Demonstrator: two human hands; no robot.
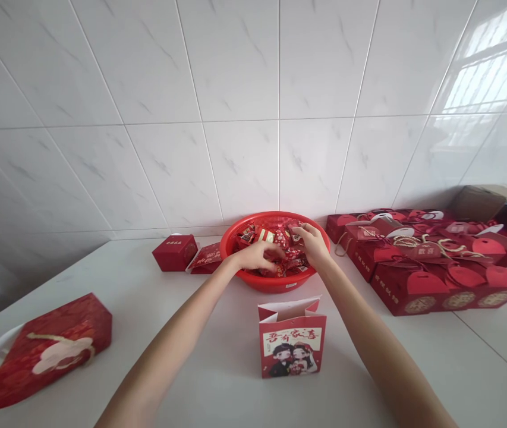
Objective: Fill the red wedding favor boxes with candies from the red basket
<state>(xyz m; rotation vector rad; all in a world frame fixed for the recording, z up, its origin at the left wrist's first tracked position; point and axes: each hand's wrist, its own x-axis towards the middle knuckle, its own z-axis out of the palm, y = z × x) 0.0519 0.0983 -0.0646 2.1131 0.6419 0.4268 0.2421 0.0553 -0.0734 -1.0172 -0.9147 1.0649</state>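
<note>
A red plastic basket [275,286] stands against the wall, filled with red-wrapped candies [282,238]. My left hand [260,255] is over the left part of the candies, its fingers smeared by motion, so what they hold cannot be made out. At the basket's right side my right hand [311,242] has its fingers pinched on a small wrapped candy [296,236]. Between my forearms and nearer to me, a red paper gift box [292,345] with a cartoon bride and groom stands upright with its top open.
Several red gift boxes [427,291] with ribbons and cords are packed together at the right. Behind them is a cardboard box [480,201]. A small dark red box [175,252] and a flat red packet [206,257] lie left of the basket. A red box with a tag [66,333] lies at the left.
</note>
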